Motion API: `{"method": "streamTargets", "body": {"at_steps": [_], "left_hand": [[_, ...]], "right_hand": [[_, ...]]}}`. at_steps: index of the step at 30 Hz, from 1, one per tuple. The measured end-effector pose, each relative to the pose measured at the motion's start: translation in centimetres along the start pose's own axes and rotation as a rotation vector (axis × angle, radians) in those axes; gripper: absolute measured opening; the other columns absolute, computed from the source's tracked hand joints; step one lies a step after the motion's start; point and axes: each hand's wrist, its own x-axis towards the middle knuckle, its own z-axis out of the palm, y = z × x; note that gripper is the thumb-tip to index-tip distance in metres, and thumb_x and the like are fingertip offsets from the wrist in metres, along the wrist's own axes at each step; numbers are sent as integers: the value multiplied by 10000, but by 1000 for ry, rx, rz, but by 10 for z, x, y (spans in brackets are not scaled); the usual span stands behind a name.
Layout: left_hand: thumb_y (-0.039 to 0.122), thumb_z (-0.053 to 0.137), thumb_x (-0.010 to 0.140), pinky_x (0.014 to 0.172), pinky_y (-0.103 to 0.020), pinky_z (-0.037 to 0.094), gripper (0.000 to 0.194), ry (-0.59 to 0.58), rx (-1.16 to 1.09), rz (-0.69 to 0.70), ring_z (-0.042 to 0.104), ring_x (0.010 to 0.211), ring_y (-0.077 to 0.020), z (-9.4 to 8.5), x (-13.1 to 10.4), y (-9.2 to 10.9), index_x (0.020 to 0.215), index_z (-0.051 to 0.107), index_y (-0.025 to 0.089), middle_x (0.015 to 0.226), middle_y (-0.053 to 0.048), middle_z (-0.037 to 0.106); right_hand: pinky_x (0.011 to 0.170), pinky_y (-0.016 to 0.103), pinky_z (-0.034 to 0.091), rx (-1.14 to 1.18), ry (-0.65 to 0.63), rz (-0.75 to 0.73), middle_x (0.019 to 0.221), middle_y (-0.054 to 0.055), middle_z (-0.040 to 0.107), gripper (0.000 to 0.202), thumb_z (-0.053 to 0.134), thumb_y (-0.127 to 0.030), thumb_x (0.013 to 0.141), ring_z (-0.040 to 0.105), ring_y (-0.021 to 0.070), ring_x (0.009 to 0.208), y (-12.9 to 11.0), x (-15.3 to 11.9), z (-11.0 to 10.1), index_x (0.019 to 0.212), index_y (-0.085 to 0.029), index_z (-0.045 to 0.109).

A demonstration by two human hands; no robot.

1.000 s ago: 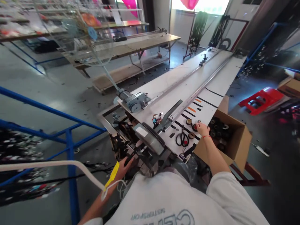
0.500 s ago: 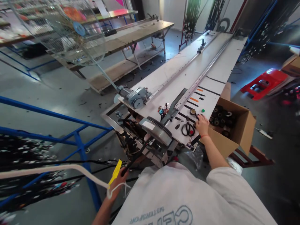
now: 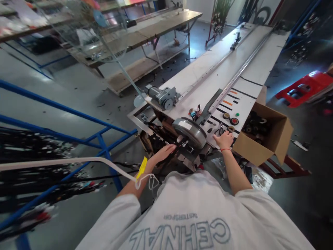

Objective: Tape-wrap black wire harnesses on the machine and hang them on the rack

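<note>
Workshop: a long white tabletop (image 3: 226, 73) is set on a grey floor (image 3: 85, 83) and reached from its near end.
Left hand (image 3: 164, 155): placed at the near edge of the machine, beside the round grey housing (image 3: 189, 131); fingers are held together and extended. Whether anything is clamped in this grip cannot be told, as the fingertips are partly hidden.
Right hand (image 3: 224, 139): held palm down at the tabletop's near corner; thumb and fingers are spread apart, and no object is seen clamped in the grip.
Scissors (image 3: 221, 130): located on the tabletop at the right hand, partly covered by it; contact cannot be confirmed.
Tape rolls (image 3: 234, 121): grouped just beyond the right hand, with a green cap (image 3: 237, 114) near them.
Cardboard box (image 3: 253, 150): positioned open beside the tabletop; dark rolls (image 3: 249, 126) are contained in it.
Strips (image 3: 227, 103): black and orange pieces, laid flat in a row beyond the tape rolls.
Progress: judged as under way. Strips and rolls are already laid out; the scissors are not lifted. No finished piece is seen, and the amount left cannot be read.
Motor (image 3: 166, 99): mounted at the tabletop's left edge.
Background: a second workbench (image 3: 145, 36) is placed well apart.
</note>
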Motion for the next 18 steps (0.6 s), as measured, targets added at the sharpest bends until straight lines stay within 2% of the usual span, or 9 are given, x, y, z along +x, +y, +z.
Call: {"method": "streamTargets", "body": {"at_steps": [1, 3, 6, 7, 9, 11, 14, 18], "left_hand": [[620, 387, 870, 806, -328, 517, 508, -39, -29, 9, 641, 806, -197, 6, 10, 8, 877, 613, 165, 843, -58, 688], [566, 382, 894, 689, -303, 502, 441, -42, -63, -35, 601, 658, -169, 18, 23, 17, 795, 557, 174, 716, -30, 627], [492, 312, 937, 592, -276, 449, 401, 31, -49, -78, 521, 559, -150, 31, 25, 18, 746, 501, 194, 599, 4, 523], [473, 293, 946, 593, -274, 440, 396, 52, -37, -60, 512, 560, -151, 32, 22, 17, 740, 492, 200, 587, 6, 509], [447, 271, 956, 607, -274, 433, 392, 76, -11, -17, 510, 573, -153, 33, 15, 15, 723, 476, 207, 582, 4, 503], [443, 248, 961, 617, -279, 428, 408, 72, 1, 1, 515, 584, -158, 31, 7, 11, 697, 457, 212, 576, 0, 502], [462, 240, 960, 634, -283, 428, 433, 71, -2, 5, 536, 620, -168, 30, -3, 5, 664, 439, 216, 580, -10, 513], [460, 247, 960, 678, -293, 435, 436, 113, -12, 3, 552, 662, -175, 33, -13, 0, 661, 447, 213, 615, -17, 546]], "right_hand": [[948, 476, 387, 4, 13, -10, 1152, 281, 530, 811, 742, -590, 683, 477, 411, 1109, -3, -3, 0, 1212, -21, 507], [976, 484, 370, 24, -8, -57, 1162, 287, 537, 780, 707, -585, 723, 477, 412, 1123, -8, -7, 3, 1217, -16, 507], [1035, 510, 332, 75, -18, -69, 1330, 301, 456, 733, 650, -528, 793, 404, 416, 1252, -8, -8, 8, 1296, -24, 476], [1053, 529, 315, 97, 3, -1, 1398, 304, 397, 756, 638, -525, 803, 360, 421, 1300, -3, -6, 9, 1342, -31, 443], [1065, 550, 311, 173, 7, 239, 1459, 319, 316, 854, 635, -563, 802, 318, 426, 1346, 11, -2, 9, 1415, -36, 360], [1057, 516, 352, 297, -74, 438, 1426, 341, 353, 949, 650, -611, 784, 374, 414, 1326, 28, 4, 7, 1435, -14, 304], [1044, 423, 400, 444, -156, 498, 1337, 319, 474, 960, 667, -634, 776, 481, 368, 1261, 47, 10, 7, 1405, 1, 317], [1035, 429, 413, 425, -88, 512, 1316, 278, 526, 911, 658, -676, 769, 514, 371, 1231, 50, 11, 10, 1366, -42, 390]]}}
